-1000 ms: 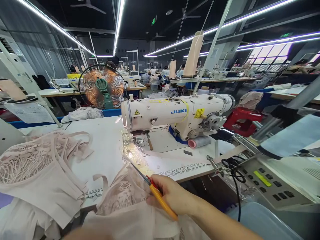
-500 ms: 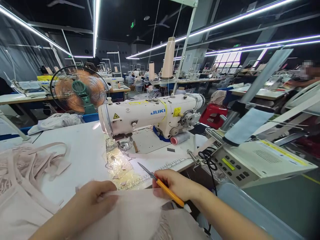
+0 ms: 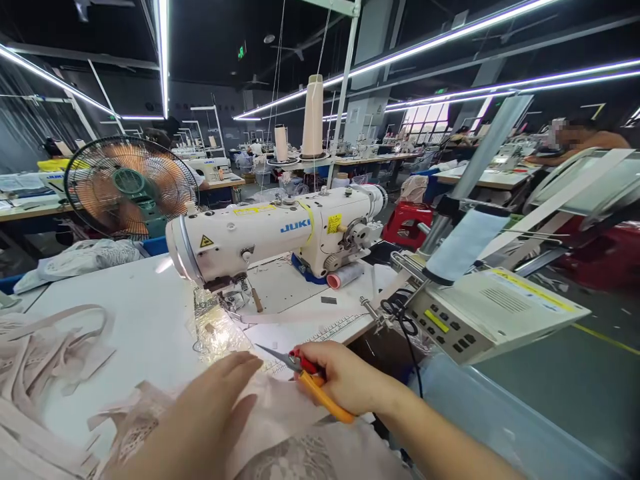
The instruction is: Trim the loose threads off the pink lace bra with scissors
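Observation:
Pale pink fabric with a lace part (image 3: 300,457) lies at the near edge of the table in the head view. My left hand (image 3: 215,400) is over the fabric's left side, thumb apart from the fingers, with nothing visibly pinched. My right hand (image 3: 340,373) is closed around small scissors (image 3: 320,393) with orange and red on the handles. Their blades point up and left, above the fabric and close to my left fingertips. Whether my right fingers also touch the fabric is hidden.
A white sewing machine (image 3: 265,233) stands just beyond my hands. More pink garments (image 3: 40,393) lie at the left. A control box (image 3: 490,313) with a tape roller is at the right. Behind are a fan (image 3: 130,187), thread cones (image 3: 313,117) and a person at far right.
The view has turned right, so the machine appears further left. My left hand has let go of the fabric and spread. The scissors' red handle part now shows in my right hand.

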### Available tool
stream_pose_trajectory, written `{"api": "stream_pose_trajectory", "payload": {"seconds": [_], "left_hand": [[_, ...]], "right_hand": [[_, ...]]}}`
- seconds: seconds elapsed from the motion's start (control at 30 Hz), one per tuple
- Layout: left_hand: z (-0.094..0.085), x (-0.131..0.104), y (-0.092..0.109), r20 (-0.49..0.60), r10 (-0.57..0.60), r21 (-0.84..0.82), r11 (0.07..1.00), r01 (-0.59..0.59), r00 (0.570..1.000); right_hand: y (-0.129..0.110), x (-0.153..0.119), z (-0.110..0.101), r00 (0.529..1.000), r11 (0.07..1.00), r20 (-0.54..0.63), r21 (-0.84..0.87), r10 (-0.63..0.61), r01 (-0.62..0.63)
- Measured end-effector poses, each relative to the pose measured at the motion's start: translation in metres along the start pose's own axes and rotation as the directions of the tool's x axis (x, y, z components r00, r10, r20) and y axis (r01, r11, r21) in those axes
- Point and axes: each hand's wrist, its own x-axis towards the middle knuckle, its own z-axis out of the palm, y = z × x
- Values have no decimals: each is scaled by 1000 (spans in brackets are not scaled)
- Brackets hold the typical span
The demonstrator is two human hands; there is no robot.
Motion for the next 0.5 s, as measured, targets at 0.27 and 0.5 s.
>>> {"api": "stream_pose_trajectory", "payload": {"seconds": [0.27,0.5], "left_hand": [[35,25,19,188,-89,-647,738,192,978],[30,25,19,122,-271,-923,322,209,955]], "right_hand": [[-5,-8,15,986,973,-162,229,23,15],[20,-32,12,966,978,-158,-11,-205,206]]}}
